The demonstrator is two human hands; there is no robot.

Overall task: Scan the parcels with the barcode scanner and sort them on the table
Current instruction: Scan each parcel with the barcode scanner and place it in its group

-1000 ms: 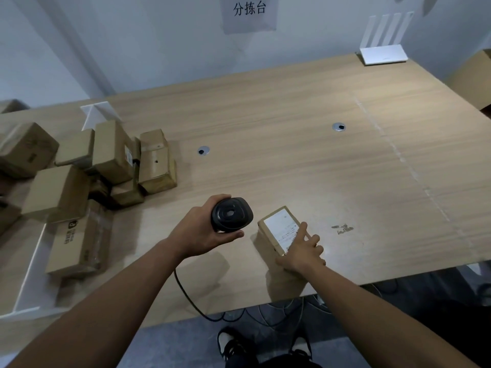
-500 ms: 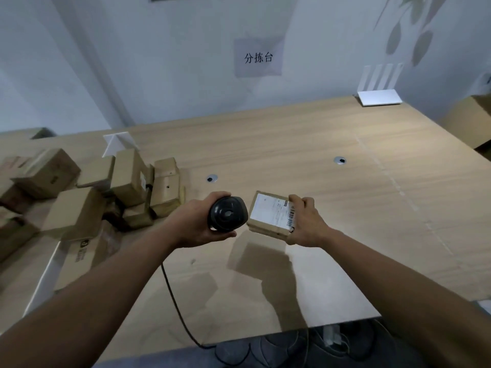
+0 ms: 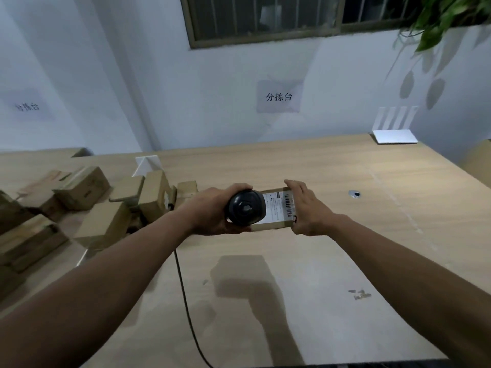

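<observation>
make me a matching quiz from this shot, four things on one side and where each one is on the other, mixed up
Things:
1. scanner
2. parcel
3. router
4. box pile

Places:
A. far right table corner
B. held in right hand
C. left side of table
D. gripped in left hand

Pairs: 1-D, 2-B, 3-A, 4-C

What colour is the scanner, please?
Black, seen best in the head view: the scanner held by the left hand.
</observation>
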